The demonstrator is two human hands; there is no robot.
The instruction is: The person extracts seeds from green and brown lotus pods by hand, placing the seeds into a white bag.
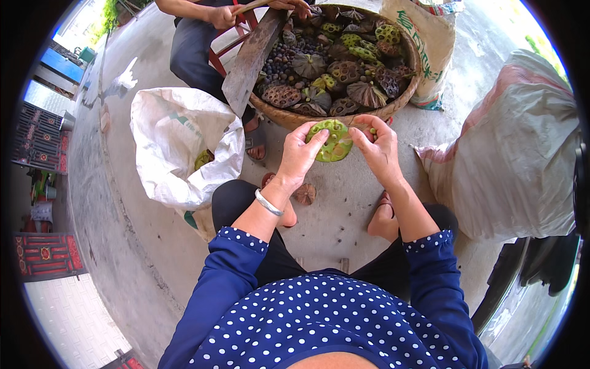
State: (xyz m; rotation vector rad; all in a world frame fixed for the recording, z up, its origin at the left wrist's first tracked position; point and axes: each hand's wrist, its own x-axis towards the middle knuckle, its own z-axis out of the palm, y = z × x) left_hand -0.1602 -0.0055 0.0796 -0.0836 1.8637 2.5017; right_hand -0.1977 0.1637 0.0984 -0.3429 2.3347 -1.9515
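A flat green lotus seed pod is held up before me, its pitted face towards the camera. My left hand grips its left side, with the thumb across the face. At the right edge of the pod, the thumb and index finger of my right hand are bent close to it. Small green lotus seeds show between the curled fingers of that hand. Beyond my hands stands a round woven basket full of green and brown pods and loose dark seeds.
At left, an open white woven sack contains a greenish pod. A wooden board leans over the basket's left rim, beside a seated person holding a stick. Full sacks stand right. One brown pod lies between my feet.
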